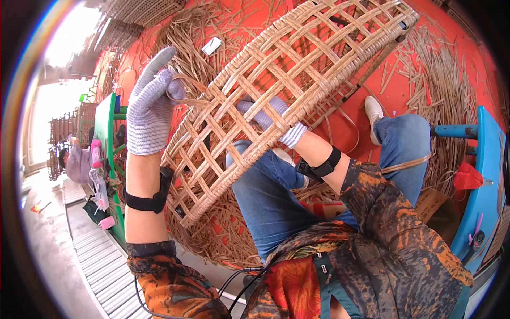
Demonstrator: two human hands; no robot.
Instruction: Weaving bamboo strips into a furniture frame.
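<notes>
A long woven rattan frame with an open lattice slants across the middle, from lower left to upper right, above my knees. Beside its upper left edge is my left hand in a grey-white knit glove. It pinches a thin rattan strip that runs into the weave, while one finger points upward. My right hand, gloved alike, reaches behind the lattice near its lower edge. Strips of the weave cover much of that hand, so its grip is hidden. Another loose strand lies across my leg.
Cut rattan strips lie in heaps on the red floor. A white rectangular item rests on the floor beyond the frame. To the right stands a blue bench with a red cloth or bag; a green stand is at left.
</notes>
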